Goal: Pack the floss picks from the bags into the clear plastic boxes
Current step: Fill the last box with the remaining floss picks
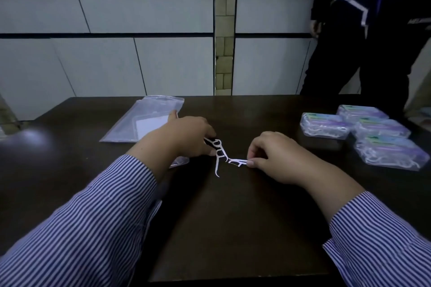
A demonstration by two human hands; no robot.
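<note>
Floss picks [219,150] are gathered at the middle of the dark table [233,228], white against the wood. A small bunch of them is held by the left hand [186,135], its fingers curled down over the handles so that the looped heads stick out toward the right; one pick from this bunch trails its pointed end toward the near edge. A single floss pick [238,162] is pinched by the right hand [275,156] between thumb and forefinger, the remaining fingers being folded loosely, and its free end touches the bunch. Both wrists are covered by striped sleeves [93,216].

A clear plastic bag [144,119] is laid flat on the far left part of the table, partly hidden behind the left hand, with a white card seen inside it. A second scrap of clear plastic [179,162] is glimpsed under the left wrist (too little shows to tell what it is).

Four clear plastic boxes [324,127] are set out on the right side, close together, each closed, filled with picks and topped by a purple label. A person in dark clothing [373,30] is seen standing beyond the table's far right corner.
</note>
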